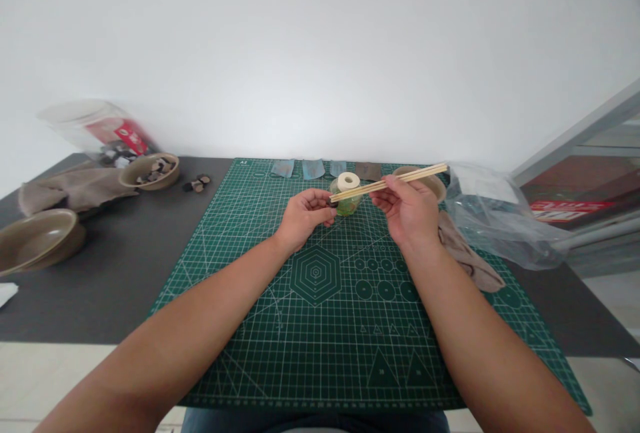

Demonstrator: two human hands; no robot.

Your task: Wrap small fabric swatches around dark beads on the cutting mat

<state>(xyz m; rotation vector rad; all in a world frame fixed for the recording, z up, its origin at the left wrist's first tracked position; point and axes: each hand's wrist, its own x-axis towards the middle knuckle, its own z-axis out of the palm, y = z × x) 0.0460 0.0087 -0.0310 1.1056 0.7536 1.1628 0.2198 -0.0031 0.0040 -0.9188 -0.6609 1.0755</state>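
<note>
Head view: we list one bundle of pale sticks [360, 189], held aslant above the green mat [320, 359], our right hand [413, 213] closed on it. Our left hand [303, 217] pinches a small dark piece [333, 204] by the sticks' lower ends. Just behind the sticks: one jar [350, 207], cream ring [349, 181] on top. Along the mat's back edge: four squares [313, 169]. Well left: one bowl [160, 183] of pieces.

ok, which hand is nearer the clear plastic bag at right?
Right. The right hand is just left of the clear plastic bag; the left hand is farther left.
</note>
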